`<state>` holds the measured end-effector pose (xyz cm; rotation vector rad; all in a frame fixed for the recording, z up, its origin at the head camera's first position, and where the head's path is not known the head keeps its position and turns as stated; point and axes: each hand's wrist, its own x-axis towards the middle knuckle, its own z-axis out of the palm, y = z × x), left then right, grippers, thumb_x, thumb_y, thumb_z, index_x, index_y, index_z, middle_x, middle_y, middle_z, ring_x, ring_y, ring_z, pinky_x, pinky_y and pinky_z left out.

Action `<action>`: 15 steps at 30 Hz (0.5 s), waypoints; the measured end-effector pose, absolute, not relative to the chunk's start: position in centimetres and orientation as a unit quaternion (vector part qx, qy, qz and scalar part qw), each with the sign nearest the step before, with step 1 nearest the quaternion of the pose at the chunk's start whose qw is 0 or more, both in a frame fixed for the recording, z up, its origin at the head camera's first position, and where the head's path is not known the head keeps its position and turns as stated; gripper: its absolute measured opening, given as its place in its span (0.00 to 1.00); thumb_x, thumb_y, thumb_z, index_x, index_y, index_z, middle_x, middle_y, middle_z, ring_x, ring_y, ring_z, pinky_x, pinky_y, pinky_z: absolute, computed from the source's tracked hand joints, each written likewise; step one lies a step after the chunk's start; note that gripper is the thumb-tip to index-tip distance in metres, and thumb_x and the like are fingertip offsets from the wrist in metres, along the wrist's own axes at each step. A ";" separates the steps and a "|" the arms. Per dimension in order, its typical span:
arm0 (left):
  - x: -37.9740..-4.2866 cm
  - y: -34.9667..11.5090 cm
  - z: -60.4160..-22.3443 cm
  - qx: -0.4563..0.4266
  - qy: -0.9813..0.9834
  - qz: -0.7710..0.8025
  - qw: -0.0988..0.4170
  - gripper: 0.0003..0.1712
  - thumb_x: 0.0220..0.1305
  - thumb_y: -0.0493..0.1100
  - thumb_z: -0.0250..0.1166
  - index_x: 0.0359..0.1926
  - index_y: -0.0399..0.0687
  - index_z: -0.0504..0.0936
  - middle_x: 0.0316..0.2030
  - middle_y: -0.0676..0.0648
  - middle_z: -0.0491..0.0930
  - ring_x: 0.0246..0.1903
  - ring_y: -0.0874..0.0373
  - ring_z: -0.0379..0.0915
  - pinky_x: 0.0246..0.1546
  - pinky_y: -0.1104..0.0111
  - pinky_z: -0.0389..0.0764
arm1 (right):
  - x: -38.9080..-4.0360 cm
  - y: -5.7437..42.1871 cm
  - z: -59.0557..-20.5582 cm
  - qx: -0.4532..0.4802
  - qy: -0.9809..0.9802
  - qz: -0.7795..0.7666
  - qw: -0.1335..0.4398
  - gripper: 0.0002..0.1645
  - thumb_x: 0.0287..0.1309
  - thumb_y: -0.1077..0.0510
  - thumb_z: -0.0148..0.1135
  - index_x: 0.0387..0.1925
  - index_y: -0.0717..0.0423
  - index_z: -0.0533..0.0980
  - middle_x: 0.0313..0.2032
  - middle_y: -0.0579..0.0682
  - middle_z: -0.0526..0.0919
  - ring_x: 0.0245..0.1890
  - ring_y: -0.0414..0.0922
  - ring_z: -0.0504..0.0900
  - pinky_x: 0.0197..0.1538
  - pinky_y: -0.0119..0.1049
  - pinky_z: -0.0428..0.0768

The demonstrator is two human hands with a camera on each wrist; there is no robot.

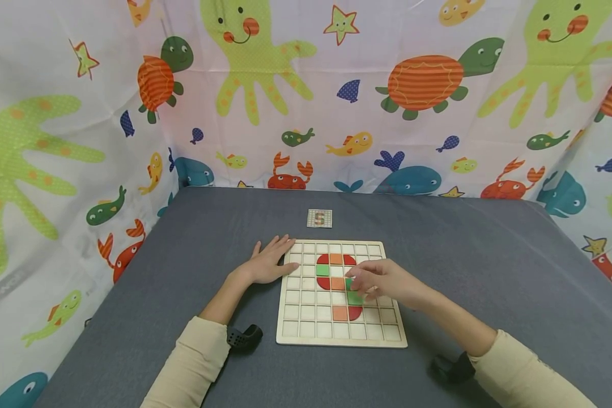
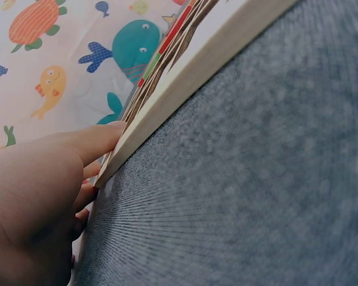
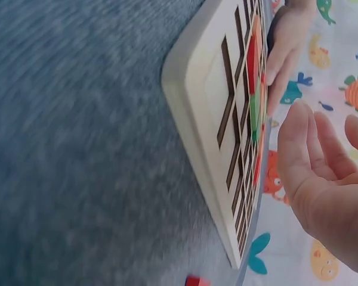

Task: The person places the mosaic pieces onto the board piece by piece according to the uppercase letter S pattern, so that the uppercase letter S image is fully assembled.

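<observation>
A pale wooden grid board (image 1: 306, 328) lies flat on the grey cloth. Red rounded tiles (image 1: 323, 283), orange square tiles (image 1: 340, 313) and green tiles (image 1: 323, 270) sit in its middle cells, forming a curving shape. My left hand (image 1: 267, 263) rests at the board's upper left edge, fingers extended, the thumb on the rim in the left wrist view. Over the green tiles on the right side of the shape hovers my right hand (image 1: 387, 281). In the right wrist view its fingers are loosely bent, thumb apart, and nothing shows between them. Its fingertips partly cover those tiles in the head view.
Beyond the board lies a small card (image 1: 319, 218) with a coloured S-like pattern on a grid. A small red thing (image 3: 197, 280) shows at the bottom of the right wrist view. A sea-animal curtain (image 1: 306, 113) hangs behind and beside the grey table (image 1: 479, 255).
</observation>
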<state>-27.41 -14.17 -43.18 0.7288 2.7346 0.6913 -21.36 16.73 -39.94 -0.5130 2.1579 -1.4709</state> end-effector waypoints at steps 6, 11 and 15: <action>-27.4 -14.2 -43.2 0.248 0.933 0.234 0.112 0.40 0.70 0.57 0.53 0.74 0.44 0.51 0.73 0.40 0.45 0.72 0.44 0.34 0.64 0.41 0.29 | -21.6 18.1 -39.6 -0.142 0.788 -0.551 0.235 0.27 0.71 0.49 0.50 0.57 0.69 0.71 0.43 0.59 0.80 0.43 0.51 0.78 0.44 0.43 0.81; -27.4 -14.2 -43.3 0.250 0.933 0.235 0.110 0.40 0.70 0.58 0.52 0.74 0.43 0.51 0.73 0.40 0.46 0.72 0.44 0.34 0.64 0.41 0.29 | -21.7 19.2 -39.5 -0.113 0.782 -0.567 0.233 0.31 0.70 0.46 0.50 0.59 0.71 0.69 0.44 0.61 0.79 0.44 0.52 0.78 0.46 0.42 0.80; -27.5 -14.2 -43.3 0.251 0.933 0.232 0.108 0.41 0.70 0.58 0.52 0.74 0.43 0.52 0.73 0.40 0.46 0.72 0.43 0.34 0.63 0.40 0.30 | -21.6 20.0 -39.5 -0.095 0.775 -0.581 0.232 0.33 0.70 0.45 0.50 0.59 0.71 0.69 0.44 0.63 0.78 0.44 0.52 0.78 0.47 0.42 0.80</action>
